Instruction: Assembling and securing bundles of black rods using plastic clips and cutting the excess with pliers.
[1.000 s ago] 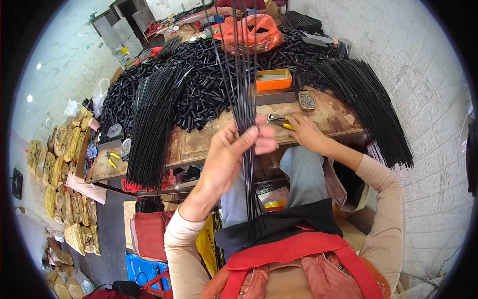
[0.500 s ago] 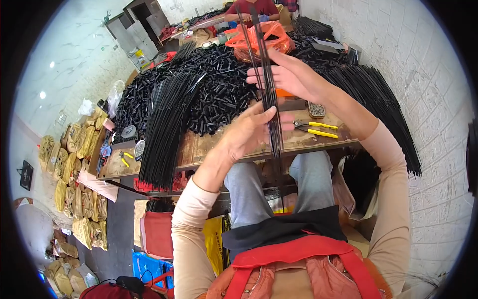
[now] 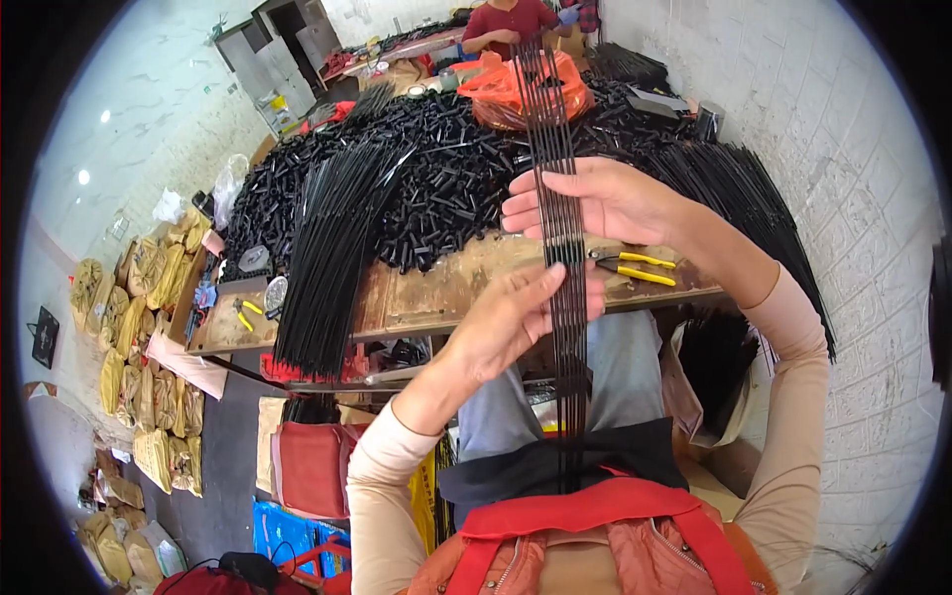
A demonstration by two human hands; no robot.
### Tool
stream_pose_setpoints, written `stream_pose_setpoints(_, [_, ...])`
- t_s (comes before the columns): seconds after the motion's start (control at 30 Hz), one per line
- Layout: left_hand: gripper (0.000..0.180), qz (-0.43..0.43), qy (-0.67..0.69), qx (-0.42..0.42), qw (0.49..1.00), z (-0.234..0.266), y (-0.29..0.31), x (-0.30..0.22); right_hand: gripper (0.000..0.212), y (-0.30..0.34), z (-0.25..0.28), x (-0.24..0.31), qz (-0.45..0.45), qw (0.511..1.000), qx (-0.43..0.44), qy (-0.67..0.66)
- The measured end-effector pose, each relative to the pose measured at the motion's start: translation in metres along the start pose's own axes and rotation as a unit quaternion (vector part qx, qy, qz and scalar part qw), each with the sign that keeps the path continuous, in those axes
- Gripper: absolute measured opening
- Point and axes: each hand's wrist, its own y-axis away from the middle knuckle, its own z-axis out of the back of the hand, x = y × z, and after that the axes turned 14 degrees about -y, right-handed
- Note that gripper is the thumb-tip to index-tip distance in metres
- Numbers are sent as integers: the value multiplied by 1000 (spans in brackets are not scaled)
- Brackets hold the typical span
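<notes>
From my remote view, the left hand (image 3: 508,322) has its thumb and fingers pinched round a flat row of black rods (image 3: 569,347), at its nearer part. The row stands just right of that palm, long axis running near to far; beyond, the right hand (image 3: 620,203) curls half-open, thumb before it and fingers behind, though I can't tell how firmly, with yellow-handled pliers (image 3: 650,261) below its wrist.

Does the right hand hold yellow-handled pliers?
No, the right hand touches thin black rods; yellow-handled pliers lie on the brown wooden table.
</notes>
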Motion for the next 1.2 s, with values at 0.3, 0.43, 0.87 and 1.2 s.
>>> stream_pose_setpoints(0.3, [39,-23,19,-21,999,-18,6,-6,40,19,-13,1,-7,999,-29,26])
stream_pose_setpoints(0.43, [39,-37,-23,-9,999,-6,-18,-21,36,13,-13,8,95,986,-73,116])
stream_pose_setpoints(0.87, [52,118,203,-20,972,94,-106,60,19,70,47,-167,14,909,-89,406])
stream_pose_setpoints(1.2, [27,35,81,-148,985,158,-80,81,26,16,113,-161,89,915,-153,361])
